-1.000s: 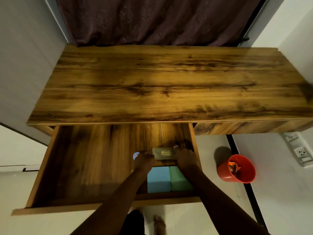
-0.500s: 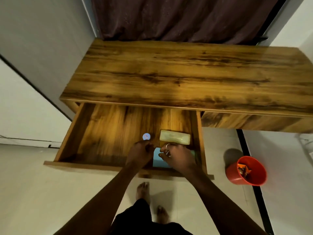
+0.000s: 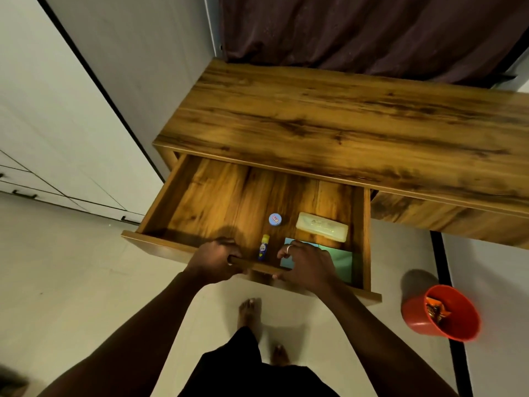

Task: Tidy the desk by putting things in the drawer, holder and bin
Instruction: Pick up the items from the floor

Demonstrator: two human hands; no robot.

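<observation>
The wooden drawer point(image 3: 183, 181) under the desk top point(image 3: 329, 118) stands pulled out. Inside lie a pale oblong case point(image 3: 322, 226), a small round blue-lidded tub point(image 3: 275, 219), a little yellow-capped glue stick point(image 3: 263, 247) and blue and green pads point(image 3: 342, 263). My left hand point(image 3: 213, 260) grips the drawer's front edge, fingers curled over it. My right hand point(image 3: 306, 266), with a ring, holds the same front edge to the right, fingers curled over the rim and partly covering the blue pad.
A red bin point(image 3: 415, 319) with an orange wrapper inside stands on the floor at the right. A dark curtain point(image 3: 372, 30) hangs behind the desk. White cabinet fronts point(image 3: 57, 138) run along the left. My bare feet point(image 3: 250, 313) stand below the drawer.
Both hands came out of the drawer, left the pale case lying inside, and took hold of the front edge. The view swung left and the glue stick is uncovered.
</observation>
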